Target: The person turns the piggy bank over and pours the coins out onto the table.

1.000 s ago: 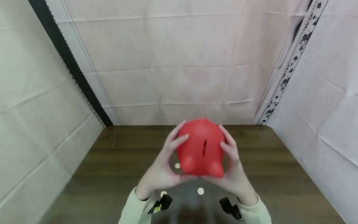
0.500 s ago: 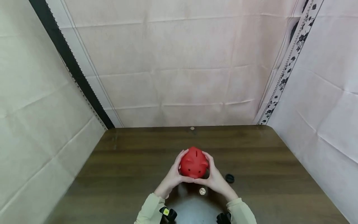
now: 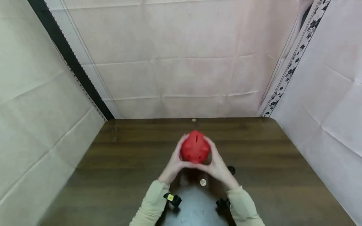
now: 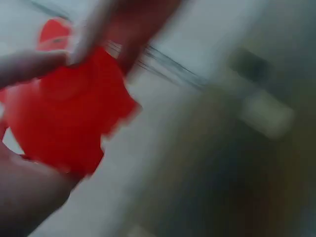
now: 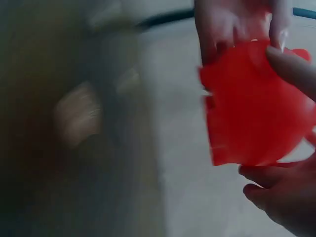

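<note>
A red piggy bank (image 3: 195, 147) is held between both hands over the far half of the table, its coin slot up and its face with dark eyes towards me. My left hand (image 3: 176, 160) grips its left side and my right hand (image 3: 216, 163) its right side, thumbs meeting below the snout. In the left wrist view the piggy bank (image 4: 69, 111) shows its stubby legs; the right wrist view also shows the piggy bank (image 5: 256, 108) with fingers around it. One coin (image 3: 203, 182) lies between my forearms. Just beyond the right wrist sits a black round cap (image 3: 231, 169).
Another coin (image 3: 193, 120) lies at the far edge of the dark wooden table (image 3: 271, 188). White cloth walls (image 3: 181, 78) enclose the back and both sides. Black wrist-camera mounts (image 3: 176, 201) sit at both sleeves. Blur hides detail of the tabletop in both wrist views.
The piggy bank went from close to the head camera to farther away and lower, its face turning towards me. Since half a second ago both hands have carried it slightly farther away.
</note>
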### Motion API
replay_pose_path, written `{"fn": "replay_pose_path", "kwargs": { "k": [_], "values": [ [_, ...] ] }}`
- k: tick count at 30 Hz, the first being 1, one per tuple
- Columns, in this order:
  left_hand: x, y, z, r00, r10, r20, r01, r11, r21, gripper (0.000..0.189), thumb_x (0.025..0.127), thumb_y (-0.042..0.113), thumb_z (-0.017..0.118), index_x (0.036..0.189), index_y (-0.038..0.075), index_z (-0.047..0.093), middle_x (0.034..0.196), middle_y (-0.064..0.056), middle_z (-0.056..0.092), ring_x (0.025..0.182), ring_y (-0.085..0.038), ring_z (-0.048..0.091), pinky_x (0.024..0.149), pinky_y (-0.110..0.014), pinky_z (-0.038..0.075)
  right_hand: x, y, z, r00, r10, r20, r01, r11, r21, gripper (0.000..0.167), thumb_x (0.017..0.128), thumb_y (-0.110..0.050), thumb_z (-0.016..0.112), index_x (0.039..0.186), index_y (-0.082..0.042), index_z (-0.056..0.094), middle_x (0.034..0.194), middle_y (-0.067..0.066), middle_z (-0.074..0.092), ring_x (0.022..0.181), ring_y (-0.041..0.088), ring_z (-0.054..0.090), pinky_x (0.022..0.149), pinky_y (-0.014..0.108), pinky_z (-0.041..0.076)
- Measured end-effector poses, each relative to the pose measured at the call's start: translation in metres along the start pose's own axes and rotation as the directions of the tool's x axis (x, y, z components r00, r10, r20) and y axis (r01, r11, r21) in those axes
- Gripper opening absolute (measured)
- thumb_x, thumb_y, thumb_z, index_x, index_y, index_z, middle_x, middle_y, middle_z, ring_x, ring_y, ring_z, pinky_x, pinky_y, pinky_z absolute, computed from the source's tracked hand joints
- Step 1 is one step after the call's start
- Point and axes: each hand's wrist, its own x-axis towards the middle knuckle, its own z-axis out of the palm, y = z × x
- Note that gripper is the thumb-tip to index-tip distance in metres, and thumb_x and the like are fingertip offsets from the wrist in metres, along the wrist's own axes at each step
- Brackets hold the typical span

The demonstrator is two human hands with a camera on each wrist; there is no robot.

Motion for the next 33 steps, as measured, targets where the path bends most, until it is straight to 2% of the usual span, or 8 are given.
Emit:
{"fn": "replay_pose_path", "kwargs": {
  "k": [3, 8, 14, 19, 22, 24, 27, 33],
  "values": [
    [-0.003, -0.043, -0.001, 0.977, -0.21, -0.028, 0.208, 0.977, -0.054, 0.106, 0.071, -0.002, 0.079, 0.154, 0.029, 0.022, 0.163, -0.002, 0.01, 0.141, -0.03, 0.03, 0.109, -0.05, 0.039, -0.013, 0.027, 0.017, 0.982, 0.16, 0.097, -0.161, 0.987, 0.005, 0.1, 0.071, -0.016, 0.087, 0.15, -0.013, 0.026, 0.154, 0.023, 0.028, 0.133, 0.045, 0.041, 0.094, 0.06, 0.049],
    [0.003, -0.059, -0.006, 0.982, -0.186, -0.044, 0.186, 0.982, -0.016, 0.101, 0.07, 0.0, 0.079, 0.15, 0.035, 0.029, 0.164, -0.001, 0.008, 0.141, -0.036, 0.028, 0.107, -0.054, 0.041, -0.01, 0.04, 0.022, 0.969, 0.209, 0.132, -0.223, 0.97, 0.102, 0.1, 0.073, -0.02, 0.085, 0.151, -0.021, 0.021, 0.152, 0.016, 0.032, 0.134, 0.041, 0.039, 0.096, 0.058, 0.049],
    [0.007, 0.032, -0.005, 0.995, 0.095, 0.015, -0.096, 0.97, 0.222, 0.098, 0.068, -0.001, 0.08, 0.149, 0.027, 0.034, 0.163, 0.002, 0.008, 0.144, -0.028, 0.026, 0.102, -0.045, 0.049, 0.013, -0.02, -0.012, 0.999, -0.035, -0.021, 0.036, 0.998, 0.049, 0.107, 0.071, -0.011, 0.086, 0.152, -0.011, 0.016, 0.152, 0.012, 0.033, 0.133, 0.024, 0.042, 0.099, 0.037, 0.051],
    [-0.009, 0.082, -0.006, 0.907, 0.406, 0.114, -0.419, 0.836, 0.355, 0.097, 0.069, -0.002, 0.081, 0.148, 0.024, 0.032, 0.163, -0.009, 0.007, 0.146, -0.027, 0.02, 0.096, -0.039, 0.054, 0.022, -0.055, -0.028, 0.947, -0.286, -0.142, 0.296, 0.954, 0.047, 0.097, 0.079, -0.021, 0.08, 0.148, 0.004, 0.017, 0.157, 0.018, 0.024, 0.141, 0.024, 0.031, 0.104, 0.02, 0.044],
    [-0.01, 0.029, -0.012, 0.964, 0.263, 0.035, -0.261, 0.915, 0.309, 0.099, 0.069, -0.002, 0.082, 0.15, 0.023, 0.031, 0.163, -0.013, 0.007, 0.143, -0.036, 0.028, 0.1, -0.045, 0.05, 0.012, -0.012, 0.001, 0.998, -0.057, -0.033, 0.061, 0.986, 0.152, 0.107, 0.074, -0.015, 0.085, 0.153, -0.004, 0.014, 0.155, 0.02, 0.028, 0.138, 0.033, 0.036, 0.106, 0.04, 0.045],
    [-0.012, -0.013, -0.016, 0.999, 0.033, -0.031, -0.027, 0.98, 0.197, 0.1, 0.069, 0.0, 0.083, 0.151, 0.026, 0.031, 0.163, -0.011, 0.008, 0.141, -0.038, 0.033, 0.104, -0.048, 0.045, 0.0, 0.02, 0.023, 0.98, 0.181, 0.084, -0.193, 0.967, 0.165, 0.116, 0.069, -0.012, 0.087, 0.156, -0.01, 0.011, 0.155, 0.018, 0.031, 0.137, 0.036, 0.039, 0.105, 0.051, 0.043],
    [-0.016, -0.056, -0.02, 0.98, -0.189, -0.066, 0.193, 0.98, 0.053, 0.103, 0.069, 0.002, 0.083, 0.151, 0.034, 0.029, 0.164, -0.009, 0.008, 0.138, -0.039, 0.038, 0.107, -0.05, 0.041, -0.014, 0.045, 0.042, 0.923, 0.345, 0.173, -0.367, 0.922, 0.12, 0.114, 0.07, -0.017, 0.087, 0.155, -0.008, 0.012, 0.155, 0.022, 0.032, 0.136, 0.042, 0.039, 0.103, 0.059, 0.042],
    [-0.006, -0.039, -0.025, 0.992, -0.123, -0.017, 0.124, 0.988, 0.089, 0.1, 0.071, 0.0, 0.081, 0.152, 0.027, 0.029, 0.164, -0.007, 0.01, 0.139, -0.038, 0.037, 0.108, -0.047, 0.043, -0.004, 0.028, 0.032, 0.931, 0.343, 0.128, -0.356, 0.928, 0.106, 0.108, 0.072, -0.012, 0.085, 0.154, -0.008, 0.015, 0.152, 0.018, 0.037, 0.134, 0.04, 0.041, 0.1, 0.058, 0.046]
  ]
}}
